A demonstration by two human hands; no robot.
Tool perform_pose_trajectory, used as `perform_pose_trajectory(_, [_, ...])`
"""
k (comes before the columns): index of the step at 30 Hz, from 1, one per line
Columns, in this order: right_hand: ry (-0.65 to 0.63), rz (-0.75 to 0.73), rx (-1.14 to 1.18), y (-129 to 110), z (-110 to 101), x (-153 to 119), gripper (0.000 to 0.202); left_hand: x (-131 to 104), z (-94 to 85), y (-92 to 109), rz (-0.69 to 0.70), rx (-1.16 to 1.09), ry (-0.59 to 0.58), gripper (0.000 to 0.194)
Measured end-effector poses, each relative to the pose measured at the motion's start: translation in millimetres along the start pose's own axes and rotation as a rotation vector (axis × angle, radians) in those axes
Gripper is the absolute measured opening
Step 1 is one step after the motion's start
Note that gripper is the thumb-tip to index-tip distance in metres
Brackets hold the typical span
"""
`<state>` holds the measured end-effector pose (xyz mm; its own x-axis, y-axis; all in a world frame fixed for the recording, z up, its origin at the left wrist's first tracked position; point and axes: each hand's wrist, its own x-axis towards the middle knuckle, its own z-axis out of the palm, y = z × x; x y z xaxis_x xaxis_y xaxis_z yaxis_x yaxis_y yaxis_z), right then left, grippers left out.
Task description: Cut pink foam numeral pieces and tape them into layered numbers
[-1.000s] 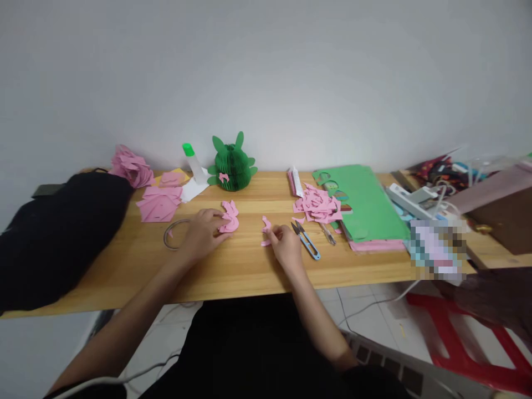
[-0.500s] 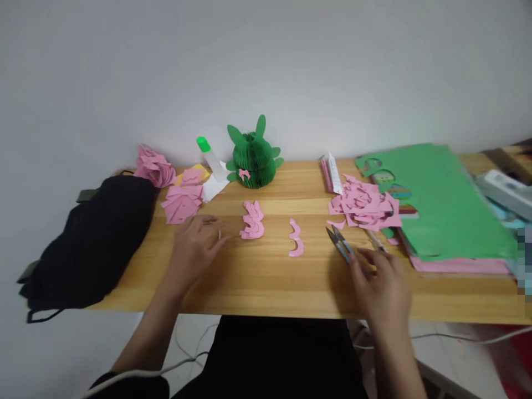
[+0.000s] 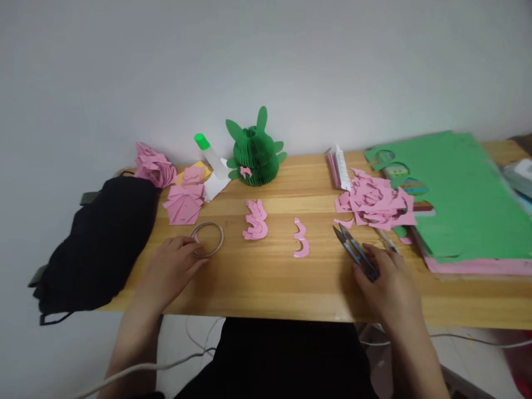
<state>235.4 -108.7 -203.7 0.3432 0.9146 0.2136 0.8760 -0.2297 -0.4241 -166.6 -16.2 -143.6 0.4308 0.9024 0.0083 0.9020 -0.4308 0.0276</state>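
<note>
My left hand [image 3: 172, 269] is at the left part of the table, its fingers curled over the near-left rim of a thin roll of tape [image 3: 222, 237]. The roll lies flat, or nearly so. To its right are a small pile of scalloped pink paper cut-outs [image 3: 255, 221] and a separate curvy pink strip [image 3: 301, 238]. On the right, thread snips [image 3: 353, 252] rest on the wood, blades pointing away and left. My right hand [image 3: 393, 282] straddles their handle end, thumb and fingers apart; whether it touches them is hard to see.
A green honeycomb paper figure [image 3: 255, 158] stands by the wall, near a glue bottle [image 3: 210, 155]. Pink scraps [image 3: 374, 202] and green sheets [image 3: 469, 205] occupy the right side. A black cloth bag [image 3: 100, 244] and folded pink paper [image 3: 185, 204] lie left.
My left hand has drawn back leftward, and the tape roll now shows plainly under its fingers. My right thumb and fingers have spread around the snips' handle. The view has shifted slightly.
</note>
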Motion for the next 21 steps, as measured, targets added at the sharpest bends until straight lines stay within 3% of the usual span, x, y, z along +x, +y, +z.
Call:
perform_pose_trajectory(6, [-0.091, 0.0, -0.125, -14.5, -1.5, 6.9, 0.038, 51.6, 0.7, -5.2, -0.095, 0.07, 0.076, 0.035])
perform_pose_trajectory(12, [-0.131, 0.104, -0.18, -30.7, 0.5, 4.6, 0.04, 102.6, -16.2, -21.3, -0.184, 0.168, 0.138, 0.045])
perform_pose_trajectory(17, [-0.066, 0.186, -0.115, -32.7, 4.9, 0.0, 0.033, 108.7, -26.9, -33.7, -0.266, 0.22, 0.183, 0.042])
perform_pose_trajectory(21, [0.023, 0.162, -0.033, -32.3, 7.2, -1.1, 0.021, 102.9, -17.0, -31.7, -0.257, 0.196, 0.218, 0.046])
